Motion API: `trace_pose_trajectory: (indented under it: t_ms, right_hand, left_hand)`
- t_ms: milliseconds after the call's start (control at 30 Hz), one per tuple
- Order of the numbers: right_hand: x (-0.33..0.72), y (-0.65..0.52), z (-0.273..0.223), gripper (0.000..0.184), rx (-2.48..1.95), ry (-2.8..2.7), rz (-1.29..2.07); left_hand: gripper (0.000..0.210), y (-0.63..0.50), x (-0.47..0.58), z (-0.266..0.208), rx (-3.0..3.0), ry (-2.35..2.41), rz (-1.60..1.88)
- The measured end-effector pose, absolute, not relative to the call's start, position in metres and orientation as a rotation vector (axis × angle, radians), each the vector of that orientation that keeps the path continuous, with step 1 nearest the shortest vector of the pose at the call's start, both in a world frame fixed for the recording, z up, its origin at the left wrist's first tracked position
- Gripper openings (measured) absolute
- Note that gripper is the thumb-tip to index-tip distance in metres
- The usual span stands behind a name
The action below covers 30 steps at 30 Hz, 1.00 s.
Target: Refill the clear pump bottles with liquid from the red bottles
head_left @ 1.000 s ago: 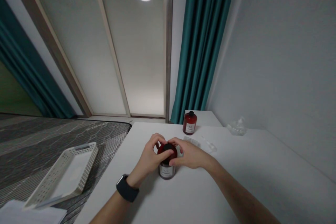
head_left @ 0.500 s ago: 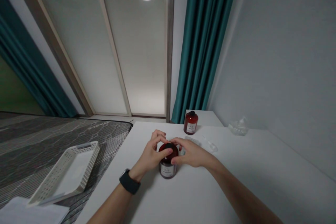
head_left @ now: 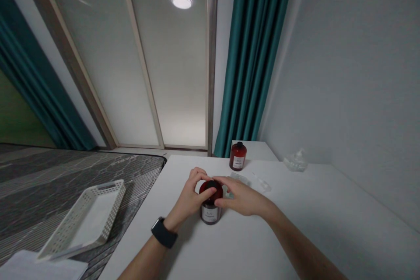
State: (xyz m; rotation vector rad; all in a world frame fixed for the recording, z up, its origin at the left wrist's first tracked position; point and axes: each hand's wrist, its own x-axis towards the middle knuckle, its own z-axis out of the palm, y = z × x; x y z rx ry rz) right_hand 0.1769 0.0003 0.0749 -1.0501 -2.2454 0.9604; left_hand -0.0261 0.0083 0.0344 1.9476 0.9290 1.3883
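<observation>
A dark red bottle [head_left: 210, 215] with a white label and a black cap stands upright on the white table in front of me. My left hand [head_left: 193, 192] is closed around its upper left side, the thumb lying across the front of the shoulder near the cap. From the right, my right hand [head_left: 241, 196] grips the same bottle, its fingertips at the cap and its thumb against the front. Parts of the cap and the bottle's back are hidden by my fingers. A dark watch band sits on my left wrist.
Farther back stands a second red bottle [head_left: 237, 157] with a black cap. Clear plastic pieces [head_left: 262, 183] lie behind my right hand, and a crumpled clear plastic bundle [head_left: 296, 162] is near the wall. To the left, a white perforated basket [head_left: 108, 218] and white papers [head_left: 42, 267] rest on a grey patterned surface.
The view has tilted up slightly, so everything sits a little lower. Both hands remain on the bottle, with only small shifts of the fingers around the cap.
</observation>
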Motion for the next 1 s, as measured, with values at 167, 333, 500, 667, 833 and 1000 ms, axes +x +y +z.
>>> trace_pose_trajectory:
  t_ms: [167, 333, 500, 667, 833, 1000]
  right_hand:
    - [0.196, -0.003, 0.065, 0.041, -1.121, -2.08, 0.776]
    - [0.221, -0.003, 0.041, 0.022, -1.171, -1.923, 0.435]
    - [0.23, -0.007, 0.016, 0.019, -1.192, -1.783, 0.269]
    - [0.231, -0.004, 0.003, 0.02, -1.148, -1.772, 0.202]
    - [0.233, 0.002, -0.007, 0.021, -1.189, -1.763, 0.205]
    - [0.225, 0.001, -0.02, 0.028, -1.225, -1.736, 0.25]
  left_hand:
    - [0.01, 0.008, -0.03, 0.037, 2.017, 0.918, 1.348]
    - [0.012, 0.007, -0.038, 0.044, 2.069, 0.843, 1.233]
    - [0.009, 0.009, -0.039, 0.044, 2.061, 0.847, 1.228]
    - [0.013, 0.023, -0.038, 0.038, 2.079, 0.957, 1.294]
    - [0.012, 0.05, -0.035, 0.038, 2.135, 1.113, 1.288]
    - [0.013, 0.085, -0.026, 0.041, 2.154, 1.152, 1.307]
